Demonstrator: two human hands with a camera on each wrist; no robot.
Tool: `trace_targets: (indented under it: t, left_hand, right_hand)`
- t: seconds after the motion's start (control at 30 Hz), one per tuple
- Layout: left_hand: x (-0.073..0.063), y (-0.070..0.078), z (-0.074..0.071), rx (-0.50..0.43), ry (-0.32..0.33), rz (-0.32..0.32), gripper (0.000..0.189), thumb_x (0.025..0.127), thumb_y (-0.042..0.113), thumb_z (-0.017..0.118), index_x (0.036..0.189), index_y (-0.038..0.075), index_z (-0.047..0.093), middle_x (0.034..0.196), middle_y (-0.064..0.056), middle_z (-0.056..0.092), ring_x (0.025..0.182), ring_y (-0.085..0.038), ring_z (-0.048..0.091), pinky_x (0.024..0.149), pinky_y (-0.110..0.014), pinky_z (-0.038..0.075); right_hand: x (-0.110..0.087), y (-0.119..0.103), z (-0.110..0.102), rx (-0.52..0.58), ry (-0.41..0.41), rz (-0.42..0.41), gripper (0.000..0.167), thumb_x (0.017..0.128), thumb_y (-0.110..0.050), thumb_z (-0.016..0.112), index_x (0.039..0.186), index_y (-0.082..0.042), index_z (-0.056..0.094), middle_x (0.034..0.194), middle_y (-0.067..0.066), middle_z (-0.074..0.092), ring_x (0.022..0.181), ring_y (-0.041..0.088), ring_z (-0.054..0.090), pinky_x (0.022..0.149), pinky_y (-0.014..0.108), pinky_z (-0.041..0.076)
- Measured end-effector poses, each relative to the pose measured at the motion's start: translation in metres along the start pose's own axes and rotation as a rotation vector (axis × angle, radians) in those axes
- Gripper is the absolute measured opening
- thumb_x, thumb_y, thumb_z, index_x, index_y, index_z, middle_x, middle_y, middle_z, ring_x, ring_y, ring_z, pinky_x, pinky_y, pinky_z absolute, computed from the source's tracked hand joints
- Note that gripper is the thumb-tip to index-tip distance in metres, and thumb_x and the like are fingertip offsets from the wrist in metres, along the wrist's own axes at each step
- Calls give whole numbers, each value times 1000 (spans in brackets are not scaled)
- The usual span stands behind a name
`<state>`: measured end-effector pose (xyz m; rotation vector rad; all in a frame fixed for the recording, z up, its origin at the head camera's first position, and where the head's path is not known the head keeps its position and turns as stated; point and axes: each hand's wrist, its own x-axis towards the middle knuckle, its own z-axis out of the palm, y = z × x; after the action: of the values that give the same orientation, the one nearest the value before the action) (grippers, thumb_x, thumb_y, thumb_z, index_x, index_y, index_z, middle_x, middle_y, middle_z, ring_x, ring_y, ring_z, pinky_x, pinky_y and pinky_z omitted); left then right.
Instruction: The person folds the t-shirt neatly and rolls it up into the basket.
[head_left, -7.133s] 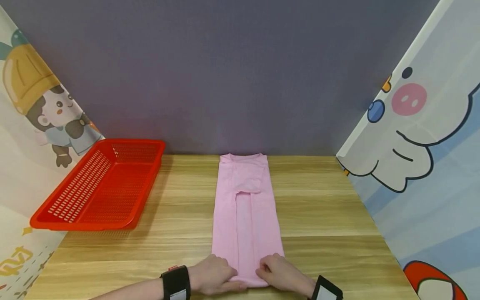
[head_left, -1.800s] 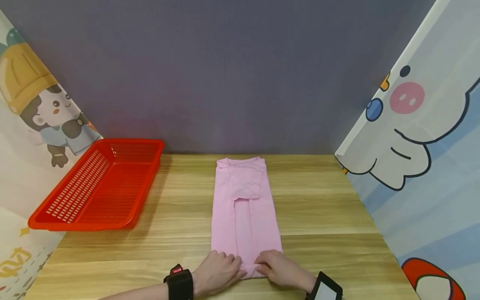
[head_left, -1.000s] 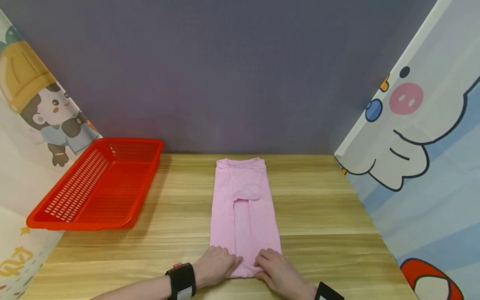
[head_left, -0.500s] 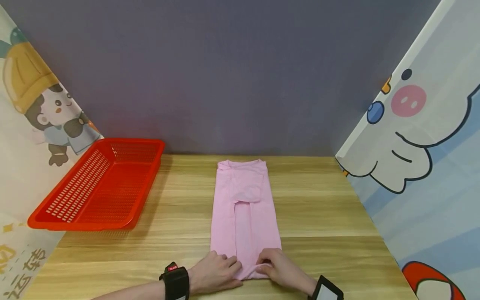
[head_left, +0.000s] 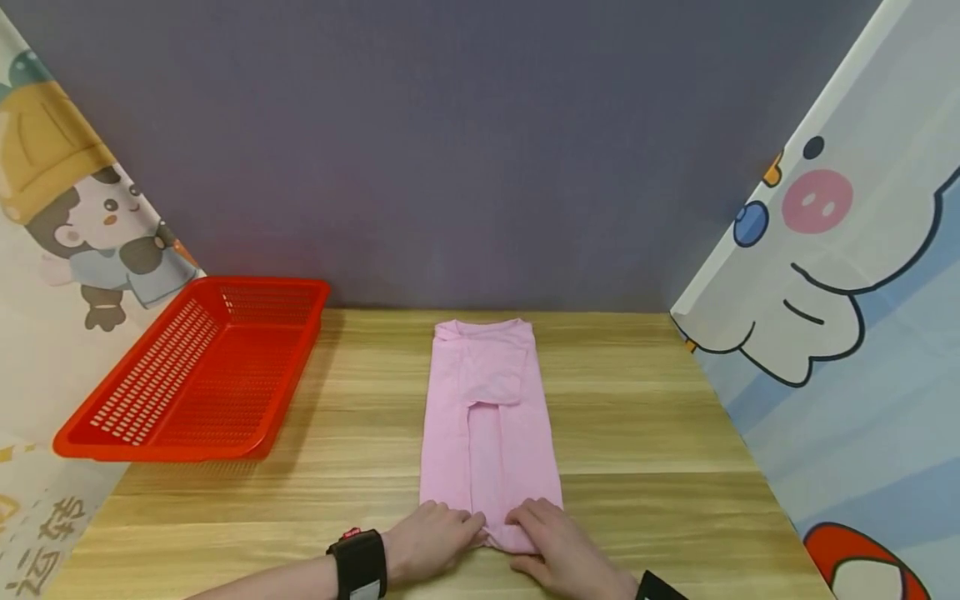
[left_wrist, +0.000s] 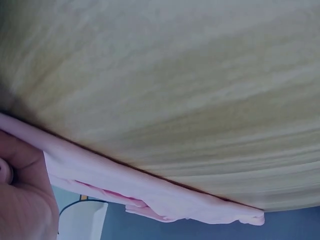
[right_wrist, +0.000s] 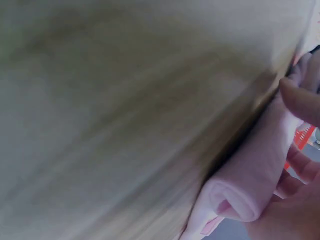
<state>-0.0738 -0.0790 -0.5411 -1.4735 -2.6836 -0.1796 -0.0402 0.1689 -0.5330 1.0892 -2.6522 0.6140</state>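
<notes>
A pink shirt (head_left: 487,442) lies folded into a long strip, its neckline at the far end and a small flap folded over its upper middle. At its near end the left hand (head_left: 431,537) grips the left side, fingers bent over the edge. My right hand (head_left: 562,546) holds the right side of that end, thumb near and fingers beyond. In the right wrist view the shirt's near end (right_wrist: 250,170) shows as a thick roll with a coiled side, between thumb and fingers. The left wrist view shows the shirt's long side (left_wrist: 150,185) on the table.
A red plastic basket (head_left: 288,400) with slotted walls stands at the left of the wooden table (head_left: 637,433). A grey panel (head_left: 480,150) rises behind, with cartoon-printed sheets (head_left: 892,333) along both sides.
Over the frames the shirt's near edge has been rolled slightly away from me, and its neckline has slid a little nearer. Lately the right fingers have shifted their hold on the edge.
</notes>
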Motion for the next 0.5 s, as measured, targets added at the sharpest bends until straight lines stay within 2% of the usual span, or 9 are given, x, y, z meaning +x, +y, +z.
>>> trace_targets:
  t: [0.17,0.37,0.5]
  left_hand:
    - [-1,-2,-1,-54,-3,11,31,109,37,39,89,21,55,67,10,61,52,-3,50,46,-19,33]
    - [-7,-1,-5,-92,-36,6,34,110,36,37,85,20,55,59,11,53,49,-1,43,45,-20,29]
    - [-9,0,-6,-15,4,35,35,109,37,39,82,21,54,59,12,52,48,-1,42,44,-19,25]
  right_hand:
    - [0,0,1,6,53,-27,14,88,-25,74,92,-19,62,91,-13,58,85,1,51,74,15,44]
    - [2,0,1,57,52,-20,12,90,-27,72,83,-22,64,83,-15,57,80,-3,50,71,11,41]
    - [5,1,0,148,32,14,14,90,-28,71,79,-21,65,79,-15,58,78,-3,50,69,11,41]
